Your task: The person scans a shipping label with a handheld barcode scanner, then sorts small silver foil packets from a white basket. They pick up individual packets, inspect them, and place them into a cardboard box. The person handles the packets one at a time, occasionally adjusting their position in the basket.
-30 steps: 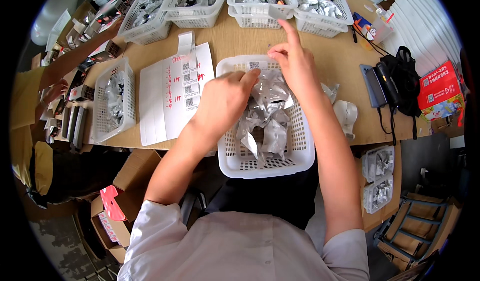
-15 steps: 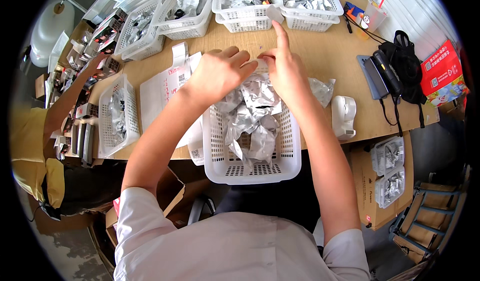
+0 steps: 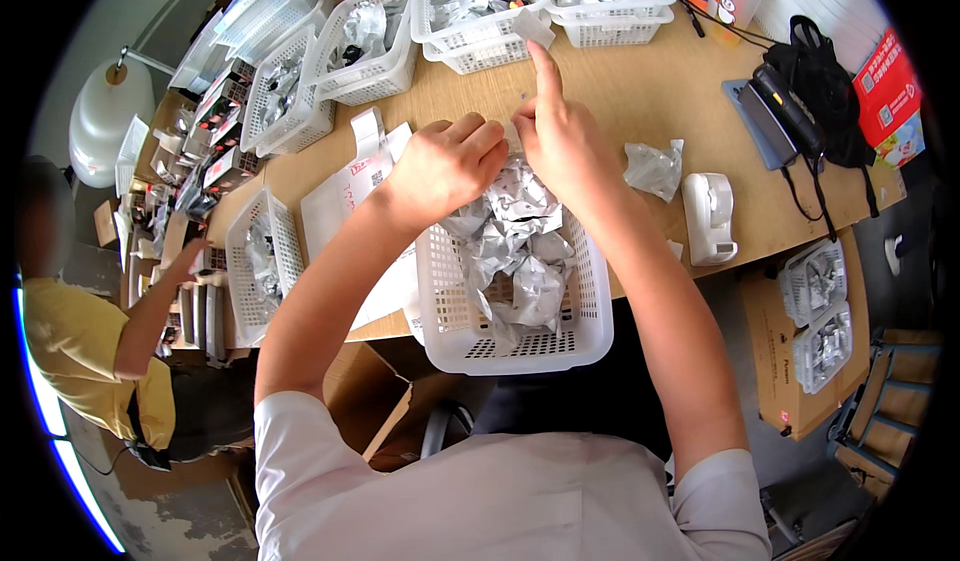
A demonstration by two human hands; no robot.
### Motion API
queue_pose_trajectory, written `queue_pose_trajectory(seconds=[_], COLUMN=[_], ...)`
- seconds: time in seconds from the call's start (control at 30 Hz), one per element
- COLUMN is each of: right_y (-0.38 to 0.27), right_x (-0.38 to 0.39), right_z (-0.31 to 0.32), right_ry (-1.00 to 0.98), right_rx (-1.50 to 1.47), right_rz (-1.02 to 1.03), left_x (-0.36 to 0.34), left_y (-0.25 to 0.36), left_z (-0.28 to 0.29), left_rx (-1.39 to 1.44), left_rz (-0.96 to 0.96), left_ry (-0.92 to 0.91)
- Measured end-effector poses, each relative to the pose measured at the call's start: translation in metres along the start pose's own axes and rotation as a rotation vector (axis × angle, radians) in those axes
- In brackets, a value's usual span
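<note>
A white perforated plastic basket (image 3: 465,354) stands at the table's near edge in front of me, partly overhanging it. Crumpled silver foil bags (image 3: 540,286) lie in it. Over the basket's far end, my left hand (image 3: 447,169) is closed with its fingers curled; whatever they pinch is hidden. Close beside it, my right hand (image 3: 568,143) has its index finger stretched out and the other fingers bent in, their grip hidden. A small pale label (image 3: 533,28) sits at the tip of that index finger. The top of one foil bag shows just below both hands.
White baskets of foil bags (image 3: 480,36) line the table's far side. Right of my basket are a clear bag (image 3: 654,169) and a white tape dispenser (image 3: 709,219). Papers (image 3: 335,201) lie left. A co-worker in yellow (image 3: 80,346) reaches toward small boxes (image 3: 230,168).
The view has turned and shifted, bringing more of the co-worker into sight. My hands stay over the basket with a slightly wider gap between them; the label remains on my right index finger.
</note>
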State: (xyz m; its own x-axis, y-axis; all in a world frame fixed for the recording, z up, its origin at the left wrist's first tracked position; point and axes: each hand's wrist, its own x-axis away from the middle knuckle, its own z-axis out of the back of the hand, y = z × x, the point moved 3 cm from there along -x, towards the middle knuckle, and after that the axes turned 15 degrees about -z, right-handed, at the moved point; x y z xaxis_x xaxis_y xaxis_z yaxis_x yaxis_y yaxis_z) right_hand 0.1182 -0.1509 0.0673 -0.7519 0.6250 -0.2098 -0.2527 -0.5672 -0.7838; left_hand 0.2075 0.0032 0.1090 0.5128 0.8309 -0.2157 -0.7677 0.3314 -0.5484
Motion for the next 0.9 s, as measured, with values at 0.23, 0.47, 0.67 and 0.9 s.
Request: queue_pose_trajectory(seconds=[0.23, 0.47, 0.67, 0.9], right_y=[-0.001, 0.0, -0.001, 0.001], right_x=[0.002, 0.002, 0.004, 0.005], right_z=[0.001, -0.001, -0.001, 0.0], right_ry=[0.115, 0.164, 0.144, 0.159], right_rx=[-0.03, -0.057, -0.032, -0.023], right_rz=[0.126, 0.143, 0.126, 0.104], left_x=[0.006, -0.001, -0.013, -0.021], left_y=[-0.009, -0.006, 0.002, 0.005], left_z=[0.002, 0.0, -0.01, -0.016], left_rx=[0.062, -0.013, -0.185, -0.228], left_rz=[0.061, -0.043, -0.096, -0.061], left_ry=[0.182, 0.089, 0.022, -0.098])
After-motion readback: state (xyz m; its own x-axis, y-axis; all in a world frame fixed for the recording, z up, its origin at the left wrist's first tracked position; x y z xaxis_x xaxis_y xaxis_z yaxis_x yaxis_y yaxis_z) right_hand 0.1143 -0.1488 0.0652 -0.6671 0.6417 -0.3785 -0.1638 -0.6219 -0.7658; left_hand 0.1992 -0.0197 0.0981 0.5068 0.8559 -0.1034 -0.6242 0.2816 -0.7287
